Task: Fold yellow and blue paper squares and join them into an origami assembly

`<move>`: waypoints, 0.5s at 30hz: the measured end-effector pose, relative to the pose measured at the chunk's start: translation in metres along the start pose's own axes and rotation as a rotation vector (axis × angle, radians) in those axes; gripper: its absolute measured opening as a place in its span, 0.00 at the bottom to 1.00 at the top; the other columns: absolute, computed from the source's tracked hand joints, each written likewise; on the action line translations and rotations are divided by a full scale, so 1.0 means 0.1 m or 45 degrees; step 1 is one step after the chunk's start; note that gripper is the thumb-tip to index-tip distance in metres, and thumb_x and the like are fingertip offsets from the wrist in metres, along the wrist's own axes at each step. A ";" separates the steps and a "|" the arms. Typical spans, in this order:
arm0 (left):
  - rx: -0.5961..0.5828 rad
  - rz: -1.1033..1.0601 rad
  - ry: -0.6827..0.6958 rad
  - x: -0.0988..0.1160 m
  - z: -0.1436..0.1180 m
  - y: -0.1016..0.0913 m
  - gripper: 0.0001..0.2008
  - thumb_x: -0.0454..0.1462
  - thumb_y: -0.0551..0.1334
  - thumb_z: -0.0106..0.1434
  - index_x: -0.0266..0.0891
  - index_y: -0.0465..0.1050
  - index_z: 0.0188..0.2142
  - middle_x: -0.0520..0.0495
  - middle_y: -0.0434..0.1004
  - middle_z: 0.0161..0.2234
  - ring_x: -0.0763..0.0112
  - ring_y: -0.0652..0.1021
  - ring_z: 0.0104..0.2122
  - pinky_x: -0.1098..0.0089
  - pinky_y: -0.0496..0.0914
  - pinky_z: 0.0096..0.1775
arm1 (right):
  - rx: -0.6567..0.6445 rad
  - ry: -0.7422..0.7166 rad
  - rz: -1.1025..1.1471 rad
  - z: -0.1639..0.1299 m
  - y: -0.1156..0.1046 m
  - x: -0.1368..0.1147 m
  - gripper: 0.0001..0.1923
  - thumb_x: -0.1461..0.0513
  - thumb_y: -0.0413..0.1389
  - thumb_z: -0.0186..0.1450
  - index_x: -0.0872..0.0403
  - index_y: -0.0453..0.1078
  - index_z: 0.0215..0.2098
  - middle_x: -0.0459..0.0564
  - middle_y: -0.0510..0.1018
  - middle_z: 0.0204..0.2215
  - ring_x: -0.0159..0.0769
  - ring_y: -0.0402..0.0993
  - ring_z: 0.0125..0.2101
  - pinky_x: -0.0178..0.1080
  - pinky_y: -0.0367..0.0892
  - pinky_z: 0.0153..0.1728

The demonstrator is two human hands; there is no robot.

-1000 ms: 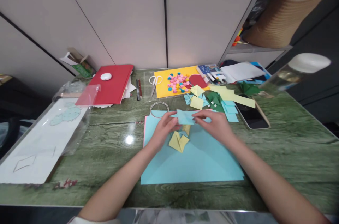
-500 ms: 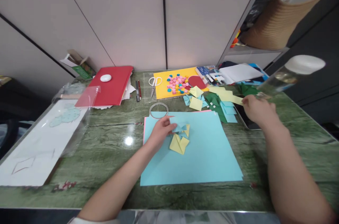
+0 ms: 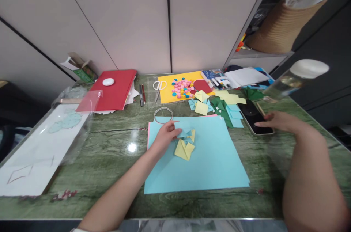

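Folded blue paper piece (image 3: 184,132) sits pinched in the left hand (image 3: 164,137) grip, over the large blue sheet (image 3: 203,159) with a yellow folded piece (image 3: 185,148) at its 6 o'clock. At 3 o'clock the right hand (image 3: 279,121), fingers spread, touches the phone (image 3: 253,116) on the surface (image 3: 109,144), so folding looks paused; next it must return.

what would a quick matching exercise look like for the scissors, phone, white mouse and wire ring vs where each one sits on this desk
Things:
1. scissors
2. phone
3. white mouse
4. wire ring

Places:
A. on the red folder
B. under the right hand
C. at the far left corner of the big blue sheet
D. by the left edge of the yellow sheet

Pairs: 1-D, 2-B, 3-A, 4-C
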State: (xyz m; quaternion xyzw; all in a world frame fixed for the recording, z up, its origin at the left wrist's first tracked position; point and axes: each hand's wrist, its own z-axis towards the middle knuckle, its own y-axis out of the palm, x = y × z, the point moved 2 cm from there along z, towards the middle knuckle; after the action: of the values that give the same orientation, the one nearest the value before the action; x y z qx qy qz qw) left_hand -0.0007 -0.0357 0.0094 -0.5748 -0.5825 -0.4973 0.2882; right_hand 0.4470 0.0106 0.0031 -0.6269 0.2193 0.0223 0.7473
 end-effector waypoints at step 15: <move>-0.021 0.013 0.004 0.00 0.01 0.00 0.14 0.37 0.65 0.49 0.38 0.71 0.37 0.50 0.71 0.30 0.73 0.72 0.30 0.72 0.66 0.34 | -0.566 0.245 -0.163 0.02 -0.05 -0.04 0.20 0.46 0.63 0.39 0.54 0.72 0.15 0.52 0.74 0.14 0.41 0.68 0.16 0.41 0.58 0.22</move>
State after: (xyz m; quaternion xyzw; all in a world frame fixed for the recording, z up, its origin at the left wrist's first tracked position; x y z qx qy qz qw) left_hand -0.0003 -0.0347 0.0093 -0.5794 -0.5749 -0.5015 0.2869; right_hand 0.4457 0.0128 0.0090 -0.7877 0.2390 -0.0371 0.5666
